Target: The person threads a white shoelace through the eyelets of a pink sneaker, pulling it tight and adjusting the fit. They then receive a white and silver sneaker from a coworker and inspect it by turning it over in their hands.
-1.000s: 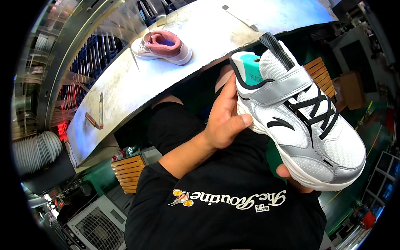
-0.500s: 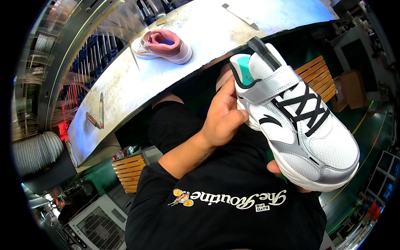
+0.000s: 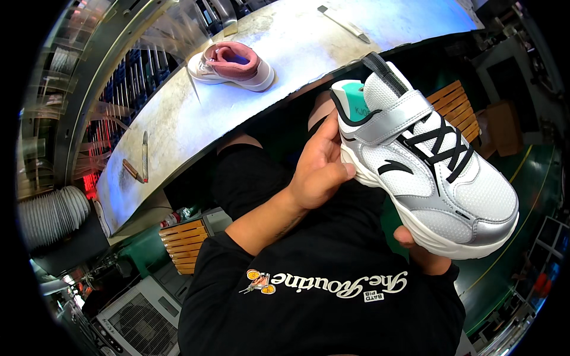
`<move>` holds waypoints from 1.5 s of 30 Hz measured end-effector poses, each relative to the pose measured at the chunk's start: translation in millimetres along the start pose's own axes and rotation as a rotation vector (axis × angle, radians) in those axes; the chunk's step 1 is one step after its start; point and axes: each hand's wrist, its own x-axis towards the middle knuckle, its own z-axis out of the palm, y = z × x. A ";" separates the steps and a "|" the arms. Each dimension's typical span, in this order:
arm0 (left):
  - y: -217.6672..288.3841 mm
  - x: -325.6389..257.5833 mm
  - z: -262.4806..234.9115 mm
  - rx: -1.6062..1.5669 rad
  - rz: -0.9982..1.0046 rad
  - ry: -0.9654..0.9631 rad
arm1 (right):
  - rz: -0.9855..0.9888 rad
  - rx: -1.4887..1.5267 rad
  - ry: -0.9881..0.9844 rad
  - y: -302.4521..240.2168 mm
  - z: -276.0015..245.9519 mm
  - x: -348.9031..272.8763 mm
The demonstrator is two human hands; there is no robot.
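Note:
A white and silver sneaker with black laces and a silver strap is held up in front of me, its toe pointing to the lower right. Teal material shows inside its heel opening; I cannot tell whether it is the insole. My left hand grips the heel, with the thumb against the sole's side. Under the toe end, my right hand supports the sole; most of its fingers are hidden by the shoe. A white shoe with pink lining rests apart on the worktable.
On the table lie a flat brush-like tool at the back, and a slim pen-like tool beside a brown-handled one at left. Slatted wooden seats stand below. A ribbed hose is at far left.
The sneaker has shifted slightly right, its toe has risen a little, and more of the teal inside shows. My right hand has moved up and right with it, showing more.

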 end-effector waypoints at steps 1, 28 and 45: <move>-0.6 0.0 0.2 0.013 0.003 0.006 | 0.000 0.002 0.001 0.5 -0.1 -0.1; 3.7 -1.1 -4.1 0.078 0.000 -0.030 | 0.017 -0.026 -0.043 1.4 -3.3 2.1; -0.3 -1.0 -5.2 0.120 -0.035 0.069 | 0.017 0.071 0.065 8.2 17.8 17.7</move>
